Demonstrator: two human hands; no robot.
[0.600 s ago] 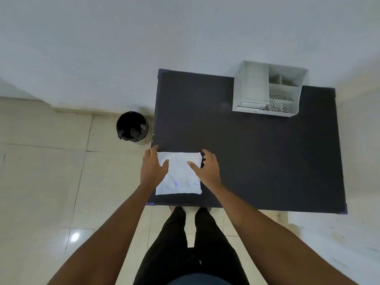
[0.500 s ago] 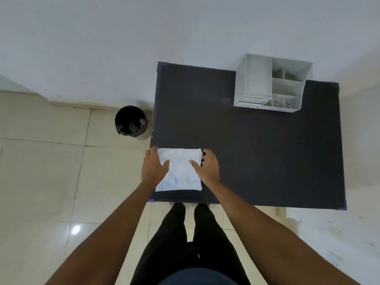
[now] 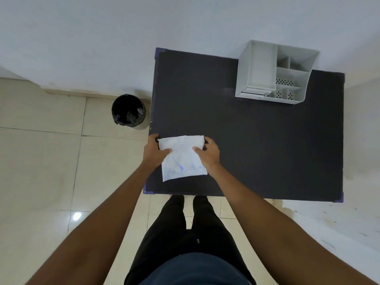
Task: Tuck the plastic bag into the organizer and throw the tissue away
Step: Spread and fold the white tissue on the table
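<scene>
A flat white plastic bag (image 3: 181, 161) with faint blue print lies on the near left part of the dark table (image 3: 257, 151). My left hand (image 3: 154, 151) grips its far left corner, thumb on top. My right hand (image 3: 207, 153) grips its far right corner the same way. The bag's far edge is slightly curled between my hands. The white organizer (image 3: 273, 73), with one tall compartment and several small ones, stands at the table's far right, well away from the bag. I see no tissue.
A round bin (image 3: 128, 111) lined with a black bag stands on the tiled floor just left of the table's far left side. A white wall runs behind the table. My legs are at the table's near edge.
The bag has turned slightly askew and its far edge now curls up between my fingers. Both hands stay at its far corners.
</scene>
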